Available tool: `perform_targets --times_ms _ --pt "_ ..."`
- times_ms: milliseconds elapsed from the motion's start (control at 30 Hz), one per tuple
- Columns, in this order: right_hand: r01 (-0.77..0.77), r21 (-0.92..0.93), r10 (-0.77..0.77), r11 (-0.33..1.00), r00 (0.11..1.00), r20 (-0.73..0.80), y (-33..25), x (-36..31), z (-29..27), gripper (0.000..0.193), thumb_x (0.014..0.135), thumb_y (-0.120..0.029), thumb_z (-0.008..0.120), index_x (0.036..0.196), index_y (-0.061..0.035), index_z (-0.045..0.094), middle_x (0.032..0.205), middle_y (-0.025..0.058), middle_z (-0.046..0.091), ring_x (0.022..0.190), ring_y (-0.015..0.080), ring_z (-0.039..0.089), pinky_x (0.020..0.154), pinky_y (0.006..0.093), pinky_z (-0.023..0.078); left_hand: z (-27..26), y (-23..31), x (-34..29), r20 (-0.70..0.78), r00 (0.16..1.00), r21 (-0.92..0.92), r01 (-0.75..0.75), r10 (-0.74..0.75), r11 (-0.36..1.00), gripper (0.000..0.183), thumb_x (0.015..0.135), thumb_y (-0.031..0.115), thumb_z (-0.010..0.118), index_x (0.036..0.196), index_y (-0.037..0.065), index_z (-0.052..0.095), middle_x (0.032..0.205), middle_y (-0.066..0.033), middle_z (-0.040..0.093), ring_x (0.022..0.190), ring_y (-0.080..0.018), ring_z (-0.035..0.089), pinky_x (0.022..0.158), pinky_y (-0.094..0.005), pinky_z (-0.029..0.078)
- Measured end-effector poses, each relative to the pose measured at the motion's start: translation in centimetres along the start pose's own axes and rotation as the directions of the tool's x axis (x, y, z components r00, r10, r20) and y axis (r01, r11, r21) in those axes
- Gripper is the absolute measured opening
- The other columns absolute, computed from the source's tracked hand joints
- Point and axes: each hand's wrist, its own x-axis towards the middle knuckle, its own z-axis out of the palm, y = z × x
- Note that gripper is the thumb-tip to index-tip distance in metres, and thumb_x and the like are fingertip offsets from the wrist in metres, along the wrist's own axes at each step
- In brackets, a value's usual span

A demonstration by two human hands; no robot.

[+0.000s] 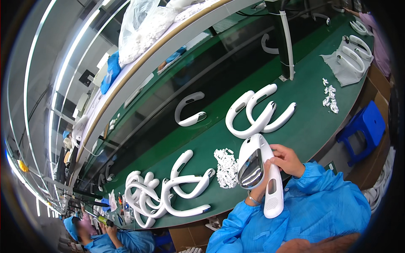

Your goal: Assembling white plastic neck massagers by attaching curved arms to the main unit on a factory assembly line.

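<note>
A white U-shaped neckband device (274,198), with a glossy dark panel on one arm and a small dotted grille on the other, is held up close in front of me. My left hand (261,185) grips it from behind; the device covers most of its fingers. Bent fingers of my right hand (287,160) close on the device's right edge near the bend. Just left of the device lies a pile of small white parts (227,168) on the green table (211,137). Beyond it, two similar neckbands (240,109) lie overlapping.
A heap of neckbands (160,196) lies to the left, with a single neckband (190,110) farther back. More small white pieces (330,99) and a wrapped pair sit far right. A dark post (285,55) supports the overhead shelf. A blue stool (363,133) stands right; a co-worker (107,236) holds a power screwdriver at lower left.
</note>
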Motion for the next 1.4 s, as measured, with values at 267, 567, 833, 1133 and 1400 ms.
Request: perform_targets --times_ms 267,567,833,1133,1400 --pt "0.172 -0.273 -0.171 0.947 0.985 0.026 -0.5 -1.2 -2.1 0.041 0.089 -0.007 0.046 0.129 -0.0006 0.046 0.079 0.006 0.062 0.063 0.0072 0.056 0.055 0.0224 0.047 1.2 0.5 0.1 0.149 0.985 -0.046 -0.076 0.082 0.996 0.038 0.09 0.004 0.047 0.126 0.002 0.036 0.104 -0.0129 0.056 0.085 -0.0194 0.062 0.074 -0.0333 0.055" --pt "0.439 -0.498 -0.467 0.748 0.881 0.075 -1.7 -2.3 -2.8 0.046 0.084 -0.006 0.054 0.129 0.0024 0.044 0.099 0.0198 0.063 0.08 0.0266 0.065 0.072 0.0325 0.051 1.4 -0.2 0.7 0.049 0.999 0.002 0.01 -0.01 1.0 0.031 0.084 -0.003 0.053 0.114 0.001 0.048 0.1 -0.0114 0.061 0.085 -0.0159 0.061 0.075 -0.0283 0.051" --pt "0.376 -0.557 -0.442 0.74 0.897 0.019 -2.9 -2.3 -3.8 0.067 0.076 -0.014 0.07 0.133 0.0007 0.039 0.101 0.0197 0.062 0.079 0.0268 0.064 0.072 0.0331 0.05 4.2 2.1 0.4 0.116 0.993 0.076 -0.002 -0.007 0.997 0.036 0.089 0.007 0.051 0.122 -0.004 0.043 0.101 -0.0152 0.059 0.088 -0.0197 0.06 0.075 -0.0295 0.051" --pt "-0.048 0.019 0.046 0.999 0.994 0.099 -0.5 -1.1 -5.2 0.054 0.08 0.0 0.062 0.13 -0.0031 0.044 0.089 0.0073 0.064 0.065 0.0093 0.057 0.056 0.0238 0.048 0.3 -3.3 0.3 0.151 0.988 0.015 0.025 -0.027 1.0 0.033 0.094 0.016 0.049 0.121 -0.003 0.049 0.102 -0.0127 0.061 0.084 -0.0144 0.062 0.068 -0.0246 0.053" --pt "-0.082 0.018 0.076 0.997 0.976 0.205 -1.1 1.0 -7.0 0.028 0.083 0.0 0.061 0.11 0.0014 0.054 0.093 0.0081 0.064 0.076 0.0123 0.063 0.064 0.0246 0.052 2.0 -0.4 2.5 0.193 0.965 0.153 0.151 -0.179 0.977 0.037 0.098 0.02 0.036 0.131 0.003 0.039 0.103 -0.0103 0.058 0.086 -0.0153 0.059 0.074 -0.0286 0.052"
